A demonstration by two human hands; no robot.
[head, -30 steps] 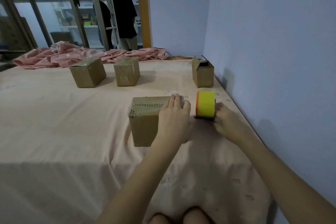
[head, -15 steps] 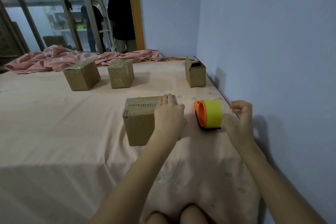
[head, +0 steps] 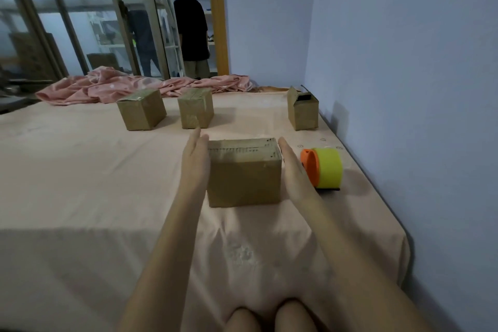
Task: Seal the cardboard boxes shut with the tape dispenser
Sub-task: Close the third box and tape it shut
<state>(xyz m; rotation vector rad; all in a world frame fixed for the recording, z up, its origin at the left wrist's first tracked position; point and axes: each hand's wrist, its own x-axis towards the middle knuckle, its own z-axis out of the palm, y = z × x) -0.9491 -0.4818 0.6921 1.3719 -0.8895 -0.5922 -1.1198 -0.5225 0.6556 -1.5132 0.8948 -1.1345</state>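
While both grips lie flat-fingered, left hand and right hand flank taped box, dispenser beside.

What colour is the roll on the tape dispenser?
Bright yellow-green, on an orange dispenser body; the tape dispenser shows in the head view.

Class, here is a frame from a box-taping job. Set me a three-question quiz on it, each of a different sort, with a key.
1. True or false: the right hand holds the tape dispenser.
2. How many cardboard boxes stand on the bed?
3. Which box has its top open? A) the near box between the hands; B) the far right box by the wall; C) the far left box.

Key: 1 false, both the right and left hand lie flat against the near box; 2 four; 3 B.
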